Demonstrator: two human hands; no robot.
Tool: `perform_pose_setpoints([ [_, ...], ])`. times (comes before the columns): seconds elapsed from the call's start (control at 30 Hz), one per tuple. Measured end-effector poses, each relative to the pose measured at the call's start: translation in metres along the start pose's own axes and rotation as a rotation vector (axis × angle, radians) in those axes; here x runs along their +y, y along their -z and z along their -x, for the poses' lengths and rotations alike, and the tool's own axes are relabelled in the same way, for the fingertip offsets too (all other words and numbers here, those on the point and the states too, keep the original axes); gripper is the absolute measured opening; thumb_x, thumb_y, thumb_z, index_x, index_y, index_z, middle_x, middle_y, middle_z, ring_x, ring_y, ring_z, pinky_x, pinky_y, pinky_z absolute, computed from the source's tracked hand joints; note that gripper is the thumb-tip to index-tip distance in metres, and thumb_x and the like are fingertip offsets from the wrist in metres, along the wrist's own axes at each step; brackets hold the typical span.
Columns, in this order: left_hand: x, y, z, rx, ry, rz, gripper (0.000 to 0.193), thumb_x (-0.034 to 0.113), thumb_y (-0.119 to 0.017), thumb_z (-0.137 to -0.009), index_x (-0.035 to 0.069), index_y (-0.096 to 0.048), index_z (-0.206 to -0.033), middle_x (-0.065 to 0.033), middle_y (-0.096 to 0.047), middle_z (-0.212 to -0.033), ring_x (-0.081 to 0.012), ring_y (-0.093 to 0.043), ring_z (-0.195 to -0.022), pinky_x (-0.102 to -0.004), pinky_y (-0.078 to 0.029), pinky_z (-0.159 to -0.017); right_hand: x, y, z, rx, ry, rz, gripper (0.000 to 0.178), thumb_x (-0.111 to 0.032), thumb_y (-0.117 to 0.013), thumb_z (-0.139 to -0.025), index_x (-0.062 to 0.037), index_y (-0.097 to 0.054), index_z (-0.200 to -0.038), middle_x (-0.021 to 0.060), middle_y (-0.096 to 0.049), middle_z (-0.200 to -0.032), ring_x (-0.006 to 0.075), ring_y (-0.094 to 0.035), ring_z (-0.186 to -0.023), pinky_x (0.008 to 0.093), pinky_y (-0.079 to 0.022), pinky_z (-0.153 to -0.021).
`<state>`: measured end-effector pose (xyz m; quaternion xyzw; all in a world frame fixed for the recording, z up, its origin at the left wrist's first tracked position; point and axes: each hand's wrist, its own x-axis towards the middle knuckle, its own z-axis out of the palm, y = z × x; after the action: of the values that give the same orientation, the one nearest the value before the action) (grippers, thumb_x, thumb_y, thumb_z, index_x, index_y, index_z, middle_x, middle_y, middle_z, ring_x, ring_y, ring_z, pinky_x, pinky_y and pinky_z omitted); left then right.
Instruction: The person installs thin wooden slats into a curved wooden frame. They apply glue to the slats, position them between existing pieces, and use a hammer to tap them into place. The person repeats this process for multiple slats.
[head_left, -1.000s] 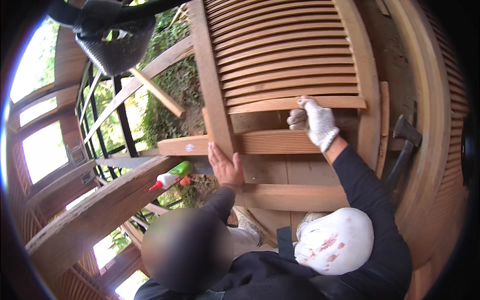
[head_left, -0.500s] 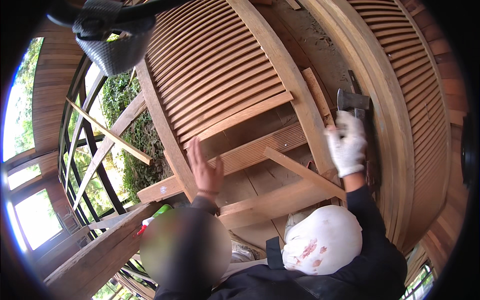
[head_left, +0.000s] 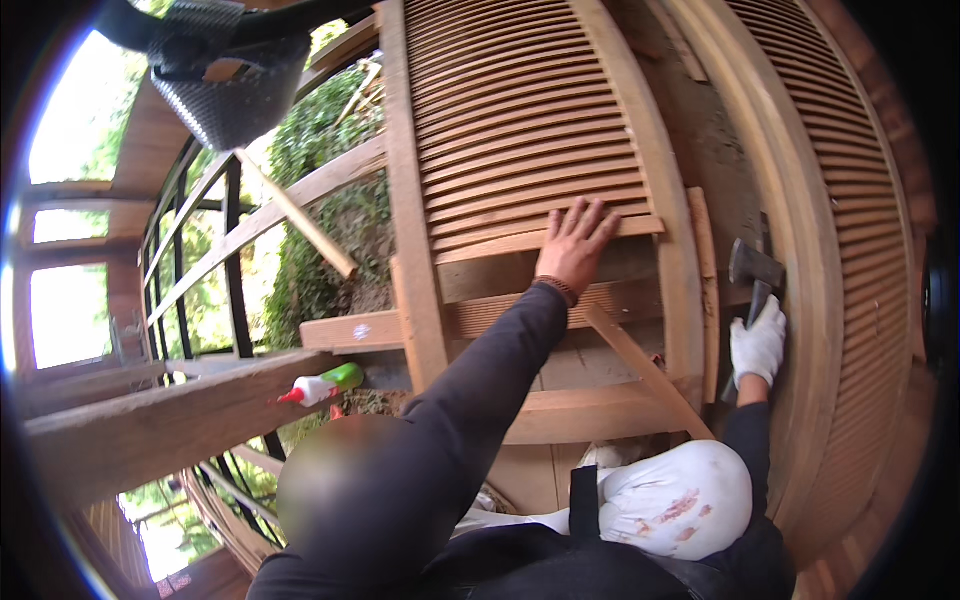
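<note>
My bare left hand point(head_left: 575, 245) lies with spread fingers on the front slat point(head_left: 480, 245) of a louvred wooden panel. This slat spans two upright frame rails, its right end resting over the right rail point(head_left: 675, 300). To the right of the panel, my right hand point(head_left: 758, 343) wears a white knit glove and closes round the handle of a hatchet point(head_left: 755, 266). The hatchet's dark metal head points away from me, between the panel and a thick curved beam. Part of its handle is hidden by the glove.
A loose batten point(head_left: 645, 370) leans across the frame's near opening. Beneath the front slat runs a ribbed board point(head_left: 350, 332). A glue bottle point(head_left: 322, 385) with a red tip and green base sits by the heavy timber point(head_left: 160, 425) at left. The curved beam point(head_left: 800, 200) borders the right side.
My left hand has come down onto the front slat, moving right and away from me. My right hand still holds the hatchet and has shifted lower in view. The whole view has turned.
</note>
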<state>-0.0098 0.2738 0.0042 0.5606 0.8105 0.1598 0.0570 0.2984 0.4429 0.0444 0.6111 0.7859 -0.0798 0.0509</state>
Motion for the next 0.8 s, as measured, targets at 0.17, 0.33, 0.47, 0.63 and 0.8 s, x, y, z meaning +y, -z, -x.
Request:
perform_pose_setpoints([
  [0.17,0.002,0.001,-0.006,-0.079,0.006,-0.068,0.066,0.006,-0.05,-0.096,0.028,-0.041,-0.158,-0.0106,-0.039,-0.164,-0.0369,-0.034,-0.153,-0.0631,-0.032,-0.119,0.034,-0.014,-0.02,0.191,0.127,0.016,0.05,-0.014,-0.068,-0.088,-0.003,-0.051,-0.134,0.0218,-0.063,-0.118,0.0358,-0.068,-0.102,0.0457,-0.059,-0.088],
  [0.33,0.003,0.001,-0.007,-0.077,-0.014,-0.082,0.067,0.006,-0.051,-0.096,0.03,-0.041,-0.158,-0.011,-0.039,-0.164,-0.038,-0.036,-0.151,-0.0649,-0.034,-0.117,0.004,0.022,0.0,-0.392,-0.047,-1.502,0.038,-0.004,-0.054,-0.091,-0.0048,-0.051,-0.13,0.0086,-0.063,-0.093,0.017,-0.064,-0.067,0.0326,-0.057,-0.056],
  [0.47,0.003,0.002,-0.005,-0.083,-0.011,-0.072,0.07,0.002,-0.053,-0.093,0.026,-0.042,-0.157,-0.0124,-0.039,-0.163,-0.039,-0.036,-0.151,-0.0645,-0.034,-0.117,-0.043,0.032,0.005,-0.676,-0.107,-1.578,0.024,-0.002,-0.055,-0.092,-0.0063,-0.046,-0.114,0.009,-0.062,-0.086,0.0168,-0.062,-0.059,0.0339,-0.055,-0.05],
  [0.63,0.003,0.005,-0.006,-0.072,-0.038,-0.078,0.073,0.0,-0.057,-0.088,0.022,-0.042,-0.156,-0.014,-0.042,-0.161,-0.0411,-0.037,-0.15,-0.0645,-0.036,-0.116,-0.071,0.016,-0.008,-0.85,-0.013,-1.443,0.023,-0.003,-0.062,-0.094,-0.0098,-0.046,-0.11,0.0066,-0.061,-0.077,0.016,-0.062,-0.055,0.0337,-0.053,-0.045],
  [0.8,0.003,0.003,-0.007,-0.122,-0.006,-0.096,0.062,0.009,-0.051,-0.098,0.024,-0.04,-0.158,-0.0118,-0.038,-0.164,-0.0378,-0.034,-0.152,-0.0647,-0.033,-0.118,-0.091,0.021,-0.017,-0.95,0.036,-1.342,0.024,-0.001,-0.063,-0.093,-0.0096,-0.047,-0.109,0.0049,-0.06,-0.079,0.0149,-0.061,-0.054,0.0334,-0.053,-0.045],
])
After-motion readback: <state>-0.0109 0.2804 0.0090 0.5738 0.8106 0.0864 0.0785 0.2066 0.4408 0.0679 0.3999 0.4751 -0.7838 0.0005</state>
